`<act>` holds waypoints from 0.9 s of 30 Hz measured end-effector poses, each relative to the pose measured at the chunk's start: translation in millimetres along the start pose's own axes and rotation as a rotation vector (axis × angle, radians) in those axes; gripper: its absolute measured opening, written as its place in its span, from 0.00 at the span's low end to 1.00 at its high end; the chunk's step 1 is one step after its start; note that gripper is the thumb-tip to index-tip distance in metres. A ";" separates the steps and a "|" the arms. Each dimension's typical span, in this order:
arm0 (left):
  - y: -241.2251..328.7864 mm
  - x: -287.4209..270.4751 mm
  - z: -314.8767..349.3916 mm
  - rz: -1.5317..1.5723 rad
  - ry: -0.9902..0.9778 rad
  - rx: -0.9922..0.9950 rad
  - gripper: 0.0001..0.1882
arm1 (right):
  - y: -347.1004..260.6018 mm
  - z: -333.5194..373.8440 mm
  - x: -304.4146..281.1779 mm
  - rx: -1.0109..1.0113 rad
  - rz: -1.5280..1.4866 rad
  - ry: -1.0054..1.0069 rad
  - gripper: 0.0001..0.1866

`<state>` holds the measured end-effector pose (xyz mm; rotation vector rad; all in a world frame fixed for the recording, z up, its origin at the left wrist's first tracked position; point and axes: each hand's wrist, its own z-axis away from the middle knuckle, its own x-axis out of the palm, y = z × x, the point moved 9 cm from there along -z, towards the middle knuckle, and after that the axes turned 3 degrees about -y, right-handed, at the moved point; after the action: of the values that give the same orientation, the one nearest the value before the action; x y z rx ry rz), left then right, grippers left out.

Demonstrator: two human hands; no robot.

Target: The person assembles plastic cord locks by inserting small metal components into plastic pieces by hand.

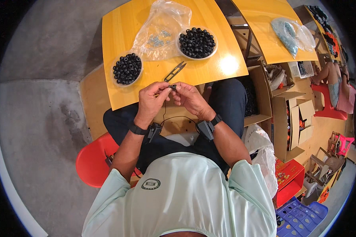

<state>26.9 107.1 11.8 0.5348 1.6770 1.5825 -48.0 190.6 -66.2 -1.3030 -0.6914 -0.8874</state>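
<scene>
My left hand (153, 99) and my right hand (192, 98) meet at the near edge of the yellow table. Between their fingertips is a small black piece (172, 87), pinched from both sides and partly covered by the fingers. Just beyond it lies a pair of black thread snips (175, 72). A round tub of small black hollow plastic pieces (127, 69) stands to the left, and a second tub of similar pieces (196, 42) stands farther back on the right. Small silvery metal parts (159, 38) lie on a clear plastic bag (162, 19) between the tubs.
Open cardboard boxes (286, 128) stand on the right, beside a white sack (261, 144). Another yellow table (265, 19) carries a bag of bluish parts (284, 35). A person in a red chair (328, 102) sits far right. Under me is a red seat (93, 162).
</scene>
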 end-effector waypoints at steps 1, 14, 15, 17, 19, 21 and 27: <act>2.0 -0.2 0.0 -0.022 0.000 0.036 0.08 | 0.4 -0.1 -0.2 0.002 -0.003 -0.003 0.12; 55.1 10.9 3.3 -0.503 -0.064 0.353 0.07 | 2.2 -0.1 -1.5 0.001 0.060 0.028 0.11; 53.3 11.3 3.2 -0.503 -0.064 0.353 0.07 | 1.7 0.2 -2.0 -0.002 0.077 0.042 0.11; 41.2 9.0 1.1 -0.419 -0.055 0.285 0.07 | 1.3 0.4 -3.1 -0.007 0.096 0.055 0.11; 36.2 7.6 1.0 -0.348 -0.051 0.264 0.07 | 3.5 0.3 -4.3 0.003 0.091 0.053 0.11; 29.9 7.4 1.5 -0.277 -0.048 0.242 0.07 | 4.0 0.6 -4.0 0.003 0.096 0.060 0.11; 4.8 4.5 1.9 -0.069 -0.030 0.050 0.06 | 4.7 1.0 -0.3 0.022 0.083 0.059 0.12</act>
<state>24.6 112.3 15.5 0.5178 1.6981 1.4796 -44.0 191.8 -68.7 -1.2718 -0.5955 -0.8456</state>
